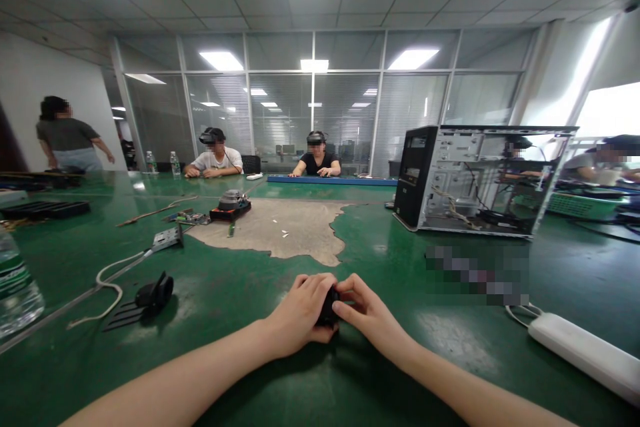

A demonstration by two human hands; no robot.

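A small black object (pixel 327 310) is held just above the green table, in front of me; its kind is hard to make out because my fingers cover most of it. My left hand (pixel 305 310) wraps around it, thumb below and fingers over the top. From the other side, the thumb and bent fingers of my right hand (pixel 363 307) pinch its right edge. To the left on the table lies a black plastic part (pixel 155 290) with a round body and flat prongs.
An open computer case (pixel 475 180) stands at the right, with a white power strip (pixel 585 350) nearer me. A worn patch (pixel 295 227) marks the green tabletop. At left are a metal bracket (pixel 167 238), a cord and a water bottle (pixel 20 287). Other people sit across.
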